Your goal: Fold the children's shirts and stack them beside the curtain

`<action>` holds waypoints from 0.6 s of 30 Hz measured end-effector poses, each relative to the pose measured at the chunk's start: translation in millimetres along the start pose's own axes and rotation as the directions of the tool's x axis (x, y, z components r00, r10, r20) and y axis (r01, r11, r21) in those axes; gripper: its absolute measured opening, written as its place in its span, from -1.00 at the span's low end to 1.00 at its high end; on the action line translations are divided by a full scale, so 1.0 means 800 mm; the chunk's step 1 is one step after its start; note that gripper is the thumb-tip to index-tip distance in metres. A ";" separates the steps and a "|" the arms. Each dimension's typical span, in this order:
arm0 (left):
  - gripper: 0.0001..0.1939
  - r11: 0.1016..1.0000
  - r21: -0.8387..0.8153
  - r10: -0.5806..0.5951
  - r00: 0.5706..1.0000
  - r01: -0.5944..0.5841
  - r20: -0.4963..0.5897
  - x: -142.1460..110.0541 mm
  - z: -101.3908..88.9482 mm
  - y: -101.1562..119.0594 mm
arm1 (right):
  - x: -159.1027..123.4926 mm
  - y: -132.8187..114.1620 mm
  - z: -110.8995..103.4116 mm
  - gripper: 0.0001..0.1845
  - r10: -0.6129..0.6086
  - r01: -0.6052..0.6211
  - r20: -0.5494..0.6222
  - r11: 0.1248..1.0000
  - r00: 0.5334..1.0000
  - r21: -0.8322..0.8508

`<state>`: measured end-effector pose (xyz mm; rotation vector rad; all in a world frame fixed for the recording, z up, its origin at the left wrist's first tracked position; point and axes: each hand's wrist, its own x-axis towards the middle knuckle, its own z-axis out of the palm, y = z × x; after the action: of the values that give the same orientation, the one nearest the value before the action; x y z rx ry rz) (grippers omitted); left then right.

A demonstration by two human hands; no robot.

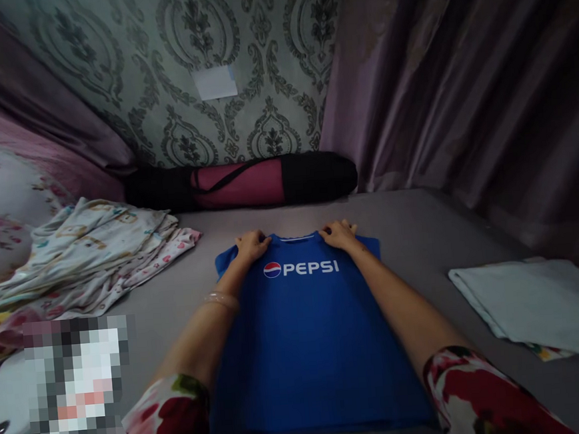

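A blue Pepsi T-shirt [309, 336] lies flat on the grey surface [411, 234], logo up, collar at the far end. My left hand [252, 244] rests on the shirt's far left shoulder with its fingers curled over the cloth edge. On the far right shoulder, my right hand [339, 234] lies the same way, its fingers bent over the edge. Both forearms stretch along the shirt, with floral sleeves near the camera.
A pile of pale printed clothes [92, 252] lies at the left. Folded white cloth [537, 304] sits at the right. A black and pink rolled bag [241, 182] lies against the patterned wall. Purple curtains hang at the right. A white device [5, 426] is at bottom left.
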<state>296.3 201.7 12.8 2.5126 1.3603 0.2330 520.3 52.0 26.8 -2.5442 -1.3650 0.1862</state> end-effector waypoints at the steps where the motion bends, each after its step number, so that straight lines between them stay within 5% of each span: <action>1: -0.68 1.000 -0.028 0.001 1.000 -0.001 0.010 0.003 -0.001 -0.001 | 0.004 0.003 0.000 -0.70 -0.011 0.011 0.010 1.000 1.000 0.009; 8: -0.77 0.993 -0.052 0.095 0.988 -0.102 -0.123 0.002 -0.002 -0.005 | 0.010 0.019 0.006 -0.76 -0.121 0.116 0.013 0.975 0.993 0.188; 13: -0.70 0.979 0.182 0.127 0.974 -0.093 -0.188 -0.009 0.010 0.000 | -0.003 0.005 0.018 -0.74 -0.134 0.138 -0.152 0.990 0.979 0.018; 18: -0.64 0.959 0.282 0.076 0.982 -0.024 -0.174 -0.009 0.015 0.005 | -0.006 -0.004 0.027 -0.63 -0.074 0.062 -0.142 0.994 0.987 -0.087</action>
<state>299.0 191.6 2.6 2.8211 1.4918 0.3090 510.0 52.8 7.3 -2.5160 -1.4284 -0.0680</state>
